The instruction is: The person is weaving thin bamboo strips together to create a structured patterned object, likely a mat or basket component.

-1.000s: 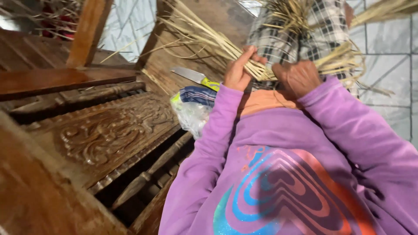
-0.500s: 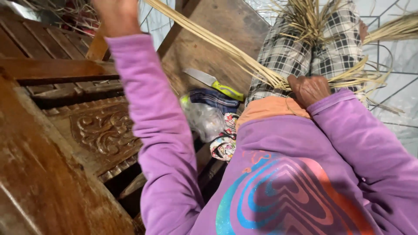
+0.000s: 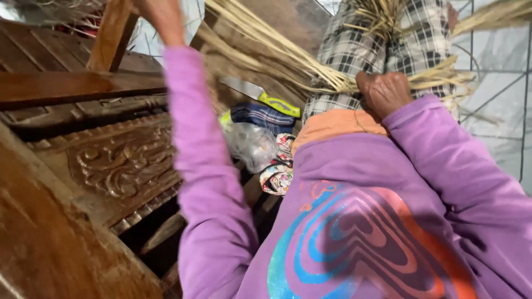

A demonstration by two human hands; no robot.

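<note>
Nearby, at the left, stands a dark carved wooden bench point(image 3: 111, 160). Long pale straw strands point(image 3: 266, 41) run from the far left to the right hand point(image 3: 385, 91), whose grip presses them onto a checked-cloth lap point(image 3: 354, 50). The left hand point(image 3: 158, 16) is raised, its grip probably pinching a strand. A green-handled knife point(image 3: 260, 95) lies between.

You are looking down past dark brown wooden furniture filling the left side. A carved panel point(image 3: 119, 166) with scrollwork is lying just below a flat plank point(image 3: 72, 87), and a slanted post point(image 3: 113, 33) is rising behind it. To your right, a pale tiled floor point(image 3: 493, 94) with dark grout lines is showing. Soft, even light is falling over the wood, leaving the gaps between the slats point(image 3: 160, 232) dark.
</note>
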